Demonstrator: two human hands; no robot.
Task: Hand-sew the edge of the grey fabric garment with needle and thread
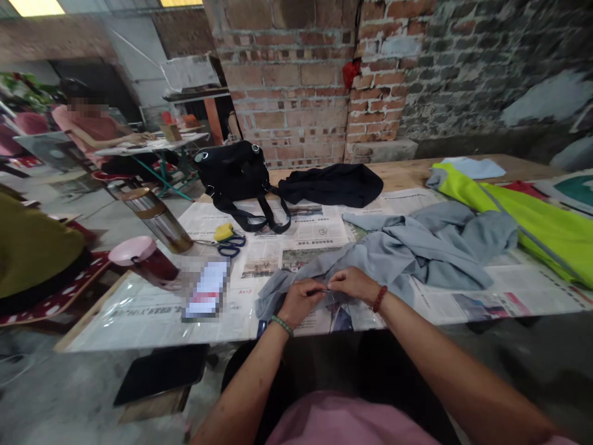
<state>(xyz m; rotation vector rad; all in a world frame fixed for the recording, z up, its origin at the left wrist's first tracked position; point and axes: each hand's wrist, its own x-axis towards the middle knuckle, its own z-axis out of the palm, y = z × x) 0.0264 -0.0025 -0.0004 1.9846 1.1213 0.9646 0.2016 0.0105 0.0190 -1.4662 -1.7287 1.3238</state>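
As fineness likely demands, our left hand [301, 303] and right hand [357, 285] pinch something thin [320, 289].
Scissors [229, 250]: ten o'clock, presumably for reach.

Left hand [300, 300] beside right hand [356, 285], grey cloth [386, 256] close by, black bag [237, 172] beyond

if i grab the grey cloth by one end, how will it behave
The grey cloth will probably hang floppy, as it lies in soft, loose folds. It is likely light for its spread, since the fabric looks thin. Pushed, it may bunch up rather than slide whole, given how crumpled it already is.
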